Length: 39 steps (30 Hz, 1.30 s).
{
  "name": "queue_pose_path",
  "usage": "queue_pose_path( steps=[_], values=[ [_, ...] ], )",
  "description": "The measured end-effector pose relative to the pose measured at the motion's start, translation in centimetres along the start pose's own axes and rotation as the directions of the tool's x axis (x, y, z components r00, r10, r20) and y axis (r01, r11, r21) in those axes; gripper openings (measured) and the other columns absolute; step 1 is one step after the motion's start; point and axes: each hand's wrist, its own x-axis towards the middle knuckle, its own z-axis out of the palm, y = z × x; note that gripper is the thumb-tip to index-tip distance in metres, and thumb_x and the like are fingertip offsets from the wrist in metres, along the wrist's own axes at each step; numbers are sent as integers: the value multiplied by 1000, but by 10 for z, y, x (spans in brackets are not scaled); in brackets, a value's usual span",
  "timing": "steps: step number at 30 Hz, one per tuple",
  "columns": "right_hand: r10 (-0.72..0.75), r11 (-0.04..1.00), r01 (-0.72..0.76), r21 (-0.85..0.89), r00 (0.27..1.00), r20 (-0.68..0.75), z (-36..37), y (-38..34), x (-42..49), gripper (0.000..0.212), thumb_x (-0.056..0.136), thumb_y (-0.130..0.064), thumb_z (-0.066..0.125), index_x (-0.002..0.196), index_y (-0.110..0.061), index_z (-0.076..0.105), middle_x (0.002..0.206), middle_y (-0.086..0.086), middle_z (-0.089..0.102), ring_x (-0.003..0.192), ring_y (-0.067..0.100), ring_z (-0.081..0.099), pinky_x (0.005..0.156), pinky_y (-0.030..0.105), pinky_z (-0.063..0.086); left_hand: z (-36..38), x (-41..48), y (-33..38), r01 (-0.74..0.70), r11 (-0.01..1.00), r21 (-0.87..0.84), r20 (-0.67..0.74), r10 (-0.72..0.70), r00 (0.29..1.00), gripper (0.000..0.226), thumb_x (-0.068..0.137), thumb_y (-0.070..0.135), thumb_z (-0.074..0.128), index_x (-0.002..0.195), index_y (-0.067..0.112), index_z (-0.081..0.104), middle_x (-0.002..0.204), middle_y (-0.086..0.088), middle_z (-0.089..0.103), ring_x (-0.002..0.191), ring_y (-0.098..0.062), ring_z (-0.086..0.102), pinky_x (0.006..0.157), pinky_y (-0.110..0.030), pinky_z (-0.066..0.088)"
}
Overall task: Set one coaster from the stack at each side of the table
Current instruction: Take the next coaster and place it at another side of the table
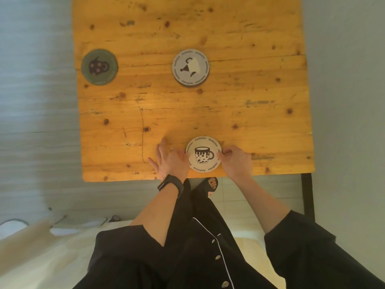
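A white round coaster with a mug drawing [203,154] lies flat at the near edge of the wooden table [239,109]. My left hand [169,158] touches its left rim with the thumb side, fingers spread on the wood. My right hand [235,158] pinches its right rim with thumb and fingers. A grey coaster stack [190,66] with a tipped-cup drawing sits at the table's middle. A green coaster [99,66] lies by the left edge.
The table's black metal leg [308,195] shows at the near right corner. My sandalled foot [210,184] stands on the floor just under the near edge. A pale cloth surface [41,257] lies at the lower left.
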Motion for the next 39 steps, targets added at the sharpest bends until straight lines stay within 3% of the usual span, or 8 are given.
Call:
queue_pose_path(
  steps=[11, 16, 23, 28, 31, 34, 36, 39],
  values=[
    [-7, 1000, 7, 18, 1000, -6, 3, -2, -5, 14, 90, -40, 66, 96, -27, 64, 94, -5, 75, 87, 23, 68, 68, 35, 54, 4, 3, -5, -25, 999, 27, -35, 26, 999, 25, 89, 44, 59, 105, 27, 68, 161, 2, 17, 149, -25, 11, 117, -61, -2],
    [-96, 995, 95, -27, 995, -37, 2, -2, -9, 17, 92, -37, 65, 96, -21, 61, 92, 1, 71, 82, 26, 66, 69, 41, 57, 4, 5, -3, -116, 977, 176, 21, 114, 993, 32, 95, 37, 52, 127, 40, 54, 160, -5, 16, 148, -37, 8, 111, -73, 2],
    [-337, 904, 318, -286, 941, -20, 4, -6, -16, 17, 102, -27, 48, 105, -20, 63, 102, 8, 60, 79, 36, 63, 70, 44, 53, -3, 9, -2, -136, 942, 307, 26, 134, 991, 32, 92, 40, 56, 123, 47, 54, 154, -5, 29, 143, -40, 20, 106, -78, 7],
    [-192, 919, 230, -321, 970, 145, -11, -28, 4, 19, 95, -34, 55, 105, -29, 70, 113, 4, 58, 95, 33, 63, 78, 41, 53, -13, 30, 2, -234, 917, 324, 75, 221, 972, 28, 85, 37, 62, 112, 43, 61, 156, -3, 26, 147, -36, 9, 107, -77, 2],
    [-161, 948, 215, -234, 959, 232, -21, -52, 30, 27, 92, -42, 55, 113, -31, 68, 116, 0, 64, 96, 24, 63, 74, 33, 48, -25, 64, 9, -289, 932, 218, 38, 288, 957, 32, 88, 38, 58, 119, 31, 63, 157, -7, 26, 148, -32, 9, 115, -66, 8],
    [-158, 987, 162, -18, 978, 137, -27, -85, 64, 33, 92, -42, 59, 121, -27, 62, 115, -4, 68, 92, 16, 62, 74, 30, 45, -35, 110, 18, -341, 927, 156, -60, 353, 934, 48, 91, 37, 54, 136, 23, 50, 158, -11, 25, 147, -32, 15, 117, -58, 18],
    [-136, 987, 129, 90, 988, 70, -27, -110, 87, 38, 92, -43, 59, 125, -24, 55, 120, -2, 64, 96, 18, 61, 78, 33, 47, -39, 139, 22, -396, 905, 157, -113, 414, 903, 59, 92, 42, 49, 146, 25, 35, 162, -9, 16, 149, -30, 12, 119, -56, 14],
    [-135, 983, 140, 118, 990, -45, -24, -146, 119, 60, 90, -51, 59, 138, -19, 43, 134, 3, 51, 111, 22, 56, 82, 34, 44, -33, 170, 23, -468, 855, 224, -148, 504, 851, 67, 95, 54, 35, 154, 29, 15, 165, -2, 4, 152, -21, 0, 120, -52, 3]
  ],
)
